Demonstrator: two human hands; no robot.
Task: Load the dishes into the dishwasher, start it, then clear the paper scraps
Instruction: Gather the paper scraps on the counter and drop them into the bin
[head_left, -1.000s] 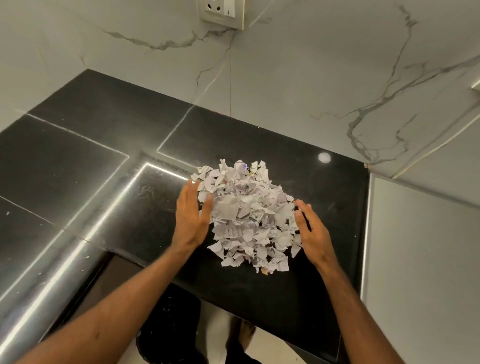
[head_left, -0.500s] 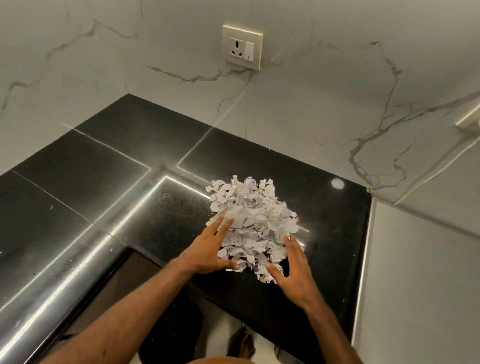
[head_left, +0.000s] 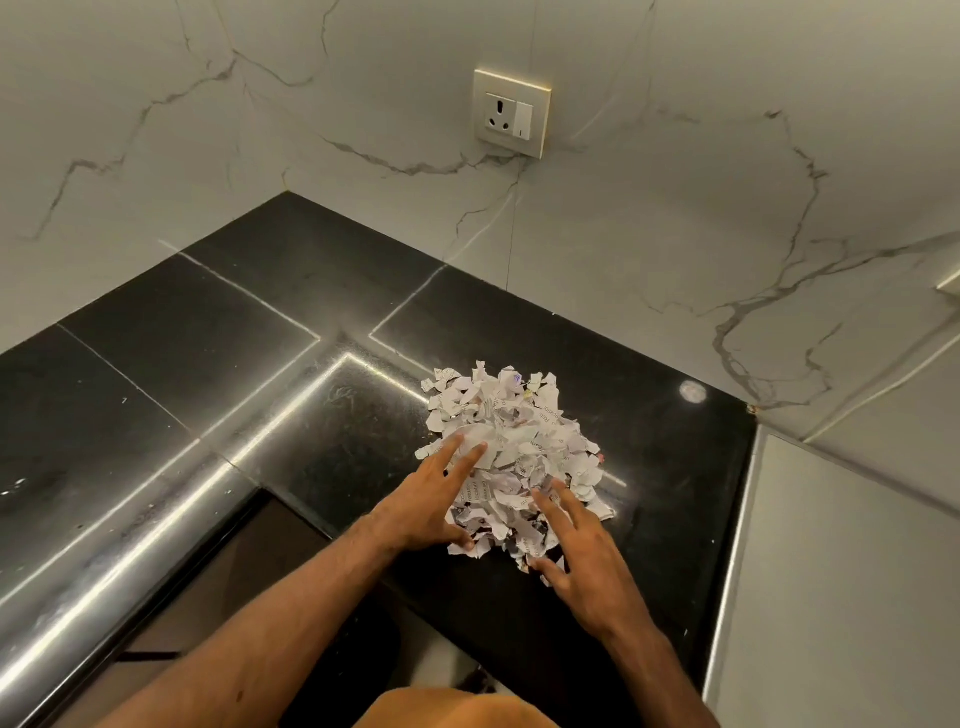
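A heap of torn white paper scraps (head_left: 519, 431) with printed text lies on the black stone counter (head_left: 218, 353), close to its right end. My left hand (head_left: 434, 501) lies flat on the pile's near-left side, fingers straight and spread over the scraps. My right hand (head_left: 576, 556) rests on the pile's near-right edge, fingers straight and pointing up-left into the paper. Neither hand is curled round any scrap. No dishes or dishwasher show in this view.
White marbled walls close off the counter behind and to the left, with a wall socket (head_left: 511, 113) above the pile. A pale cabinet panel (head_left: 841, 571) stands at the counter's right end. The counter's polished front edge (head_left: 130, 561) runs diagonally at lower left.
Both hands have slid from the pile's flanks to its near side and pressed the scraps into a tighter heap. The camera has tilted up, showing more wall.
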